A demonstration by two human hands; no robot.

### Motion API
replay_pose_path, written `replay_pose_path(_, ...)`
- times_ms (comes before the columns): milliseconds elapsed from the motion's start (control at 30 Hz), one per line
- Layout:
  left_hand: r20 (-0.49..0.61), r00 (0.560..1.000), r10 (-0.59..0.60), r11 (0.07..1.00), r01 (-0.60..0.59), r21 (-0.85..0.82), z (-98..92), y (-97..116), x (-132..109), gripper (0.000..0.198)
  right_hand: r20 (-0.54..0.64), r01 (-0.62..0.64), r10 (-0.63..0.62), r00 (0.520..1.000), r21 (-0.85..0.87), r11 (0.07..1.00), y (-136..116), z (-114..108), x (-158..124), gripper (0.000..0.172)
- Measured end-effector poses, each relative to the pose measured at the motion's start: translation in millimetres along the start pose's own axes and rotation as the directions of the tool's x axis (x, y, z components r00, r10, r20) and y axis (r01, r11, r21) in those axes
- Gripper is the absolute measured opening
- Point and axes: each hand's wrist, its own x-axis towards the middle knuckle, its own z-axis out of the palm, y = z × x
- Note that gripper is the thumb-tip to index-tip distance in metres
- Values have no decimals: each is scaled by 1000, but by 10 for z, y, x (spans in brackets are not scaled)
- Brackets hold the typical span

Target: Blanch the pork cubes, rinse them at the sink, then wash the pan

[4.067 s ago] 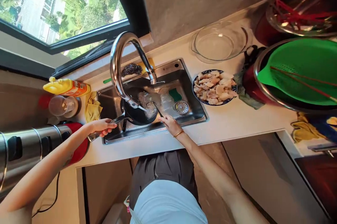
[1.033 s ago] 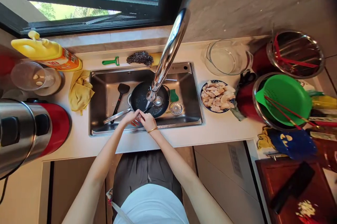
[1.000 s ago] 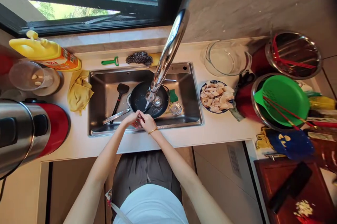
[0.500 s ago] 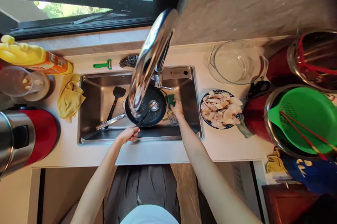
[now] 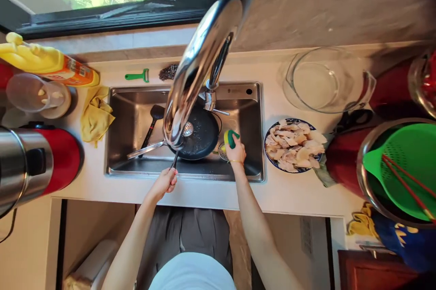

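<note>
My left hand (image 5: 164, 184) is closed around the dark handle of a slotted spoon at the sink's front edge. The round perforated head of the slotted spoon (image 5: 188, 129) is over the black frying pan (image 5: 203, 138), partly behind the faucet (image 5: 190, 76). In my right hand (image 5: 237, 151) is a green and yellow sponge (image 5: 232, 139), held above the right part of the sink (image 5: 250, 122), near the drain strainer (image 5: 223, 151). A black spatula (image 5: 151, 124) leans in the sink's left part, crossed by a metal handle (image 5: 146, 149).
Right of the sink stand a plate of pale sliced meat (image 5: 294, 145), a glass bowl (image 5: 316, 82) and a green colander (image 5: 408, 167) with red chopsticks. At left are a yellow cloth (image 5: 96, 115), a detergent bottle (image 5: 51, 65) and a red appliance (image 5: 64, 160). A green peeler (image 5: 136, 76) lies behind.
My right hand has lifted the sponge from the sink's bottom, and its yellow side now shows. My left hand has drawn the slotted spoon slightly leftward across the pan. The camera view has shifted.
</note>
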Motion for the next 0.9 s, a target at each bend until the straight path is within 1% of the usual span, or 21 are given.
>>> replay_pose_path(33,5,1000,4,1000,-4,-11,7,-12,-35,28,11,95,-96,995,23,995,-71,-21,-137,56)
replay_pose_path(100,20,1000,9,1000,-8,-29,17,-39,-92,27,65,287,-289,955,51,957,-294,-12,-405,53)
replay_pose_path(133,28,1000,10,999,-10,-33,20,-53,-114,26,97,359,-363,927,53,932,-432,15,-528,51)
replay_pose_path(200,39,999,19,999,-17,-34,24,-74,-146,25,127,446,-446,886,33,895,-706,91,-737,48)
replay_pose_path(267,36,999,21,999,-20,-35,23,-83,-165,23,137,484,-482,865,19,875,-914,169,-883,46)
replay_pose_path(333,23,1000,14,999,-13,-44,16,-81,-178,22,162,498,-498,852,41,866,-1022,230,-961,46)
replay_pose_path(433,28,999,22,998,-20,-65,-5,-56,-192,20,190,523,-531,826,94,847,-1048,291,-985,47)
replay_pose_path(533,57,997,46,995,-41,-89,-30,-13,-193,19,163,572,-583,796,113,813,-1036,342,-972,47)
replay_pose_path(633,72,996,57,993,-50,-104,-49,31,-172,18,128,590,-610,782,163,791,-1078,385,-945,43)
replay_pose_path(700,69,994,82,992,-74,-104,-61,58,-158,18,124,571,-612,781,255,780,-1151,401,-897,39)
replay_pose_path(733,68,993,100,990,-93,-104,-68,72,-155,17,130,531,-592,795,320,784,-1200,407,-862,36)
replay_pose_path(767,68,990,120,988,-113,-103,-76,85,-155,17,143,456,-549,824,408,791,-1255,412,-822,34)
replay_pose_path(833,75,984,163,982,-155,-106,-90,113,-163,17,189,243,-421,887,585,774,-1375,427,-742,31)
replay_pose_path(867,80,980,183,978,-173,-113,-95,127,-169,18,220,136,-357,908,651,746,-1432,439,-709,33)
replay_pose_path(900,84,976,202,974,-190,-125,-99,142,-172,19,248,52,-308,918,696,717,-1483,453,-686,34)
